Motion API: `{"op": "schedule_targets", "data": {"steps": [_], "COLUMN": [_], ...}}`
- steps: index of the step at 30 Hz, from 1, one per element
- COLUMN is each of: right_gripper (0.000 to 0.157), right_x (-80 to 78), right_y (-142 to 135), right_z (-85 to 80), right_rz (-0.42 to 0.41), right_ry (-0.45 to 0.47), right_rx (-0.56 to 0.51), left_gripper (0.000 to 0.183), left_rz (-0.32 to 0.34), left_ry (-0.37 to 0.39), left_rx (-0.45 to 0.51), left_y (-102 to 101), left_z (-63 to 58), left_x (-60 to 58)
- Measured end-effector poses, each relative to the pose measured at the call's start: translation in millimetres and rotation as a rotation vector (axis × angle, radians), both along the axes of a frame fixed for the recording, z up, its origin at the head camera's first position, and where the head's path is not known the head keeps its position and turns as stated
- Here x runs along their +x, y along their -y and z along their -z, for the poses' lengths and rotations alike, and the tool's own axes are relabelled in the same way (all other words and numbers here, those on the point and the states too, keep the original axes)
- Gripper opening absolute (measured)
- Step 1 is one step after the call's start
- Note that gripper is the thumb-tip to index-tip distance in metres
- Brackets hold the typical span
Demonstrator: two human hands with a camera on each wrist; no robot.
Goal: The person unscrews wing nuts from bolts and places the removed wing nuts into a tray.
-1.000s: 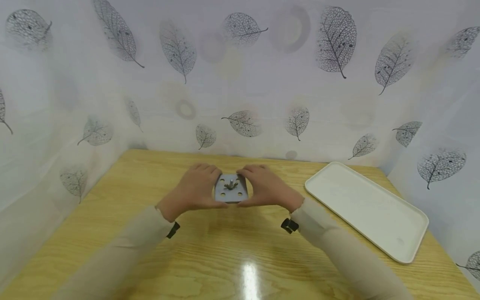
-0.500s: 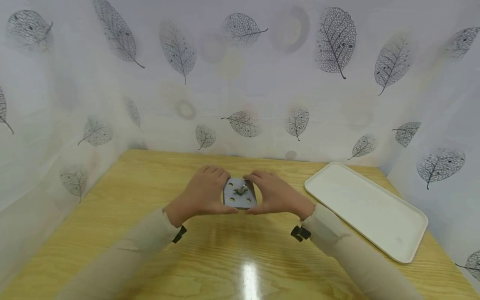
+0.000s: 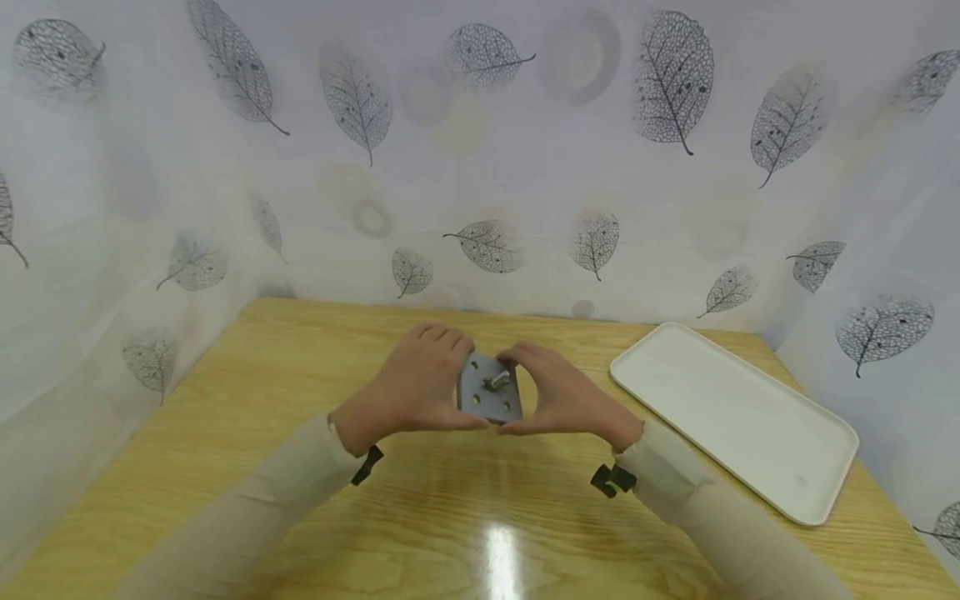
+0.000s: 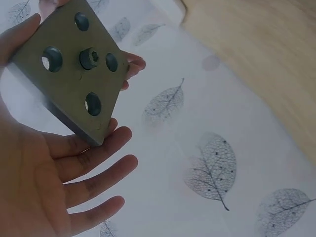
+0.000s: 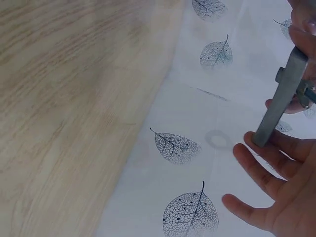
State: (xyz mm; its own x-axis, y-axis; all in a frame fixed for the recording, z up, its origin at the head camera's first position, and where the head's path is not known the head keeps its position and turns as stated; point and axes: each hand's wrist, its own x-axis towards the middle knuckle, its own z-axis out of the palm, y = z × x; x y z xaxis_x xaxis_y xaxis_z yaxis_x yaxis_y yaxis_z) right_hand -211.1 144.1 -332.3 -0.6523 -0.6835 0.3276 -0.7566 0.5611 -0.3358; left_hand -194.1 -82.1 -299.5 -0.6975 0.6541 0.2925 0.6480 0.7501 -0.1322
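A square grey metal plate (image 3: 487,402) with a hole near each corner is held up above the table between both hands. Through its centre goes a bolt with a wing nut (image 3: 495,382) on the side seen from the head. The left wrist view shows the opposite face, where the bolt's socket head (image 4: 89,58) sits. My left hand (image 3: 420,383) grips the plate's left side between thumb and fingers. On the right side, the right hand (image 3: 566,396) pinches the plate by opposite edges. Nearly edge-on, the plate (image 5: 279,103) appears in the right wrist view.
A white rectangular tray (image 3: 735,421) lies slantwise on the wooden table (image 3: 450,517) at the right. Leaf-patterned sheeting (image 3: 525,167) stands behind the table and along both sides. A black strap (image 3: 612,480) shows at the right cuff.
Both hands have moved to the right and slightly nearer with the plate between them. The plate has turned and tilted, so its bolt points more to the right.
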Motion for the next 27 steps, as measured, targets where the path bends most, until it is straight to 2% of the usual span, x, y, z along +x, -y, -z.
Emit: {"op": "schedule_targets", "data": {"steps": [8, 14, 17, 22, 27], "right_gripper": [0.082, 0.080, 0.078, 0.076, 0.076], "right_x": [-0.3, -1.6, -1.8, -0.1, 2.6], "right_y": [-3, -2, 0, 3, 4], "right_z": [3.7, 4.4, 6.1, 11.5, 15.7], "right_rz": [0.015, 0.000, -0.017, -0.024, 0.001], "right_ry": [-0.067, -0.052, 0.002, 0.113, 0.139], "right_rx": [-0.103, -0.129, -0.141, -0.159, -0.171], "left_gripper": [0.088, 0.086, 0.086, 0.085, 0.084], "left_rz": [0.011, 0.028, 0.029, 0.020, 0.014], "left_ry": [0.054, 0.041, 0.037, 0.049, 0.063], "left_rx": [0.083, 0.097, 0.080, -0.004, -0.083], "left_y": [-1, -2, -2, -6, -10], "left_z": [-7.8, -11.0, -14.3, -19.9, -23.8], "left_x": [2.6, 0.6, 0.8, 1.1, 1.0]}}
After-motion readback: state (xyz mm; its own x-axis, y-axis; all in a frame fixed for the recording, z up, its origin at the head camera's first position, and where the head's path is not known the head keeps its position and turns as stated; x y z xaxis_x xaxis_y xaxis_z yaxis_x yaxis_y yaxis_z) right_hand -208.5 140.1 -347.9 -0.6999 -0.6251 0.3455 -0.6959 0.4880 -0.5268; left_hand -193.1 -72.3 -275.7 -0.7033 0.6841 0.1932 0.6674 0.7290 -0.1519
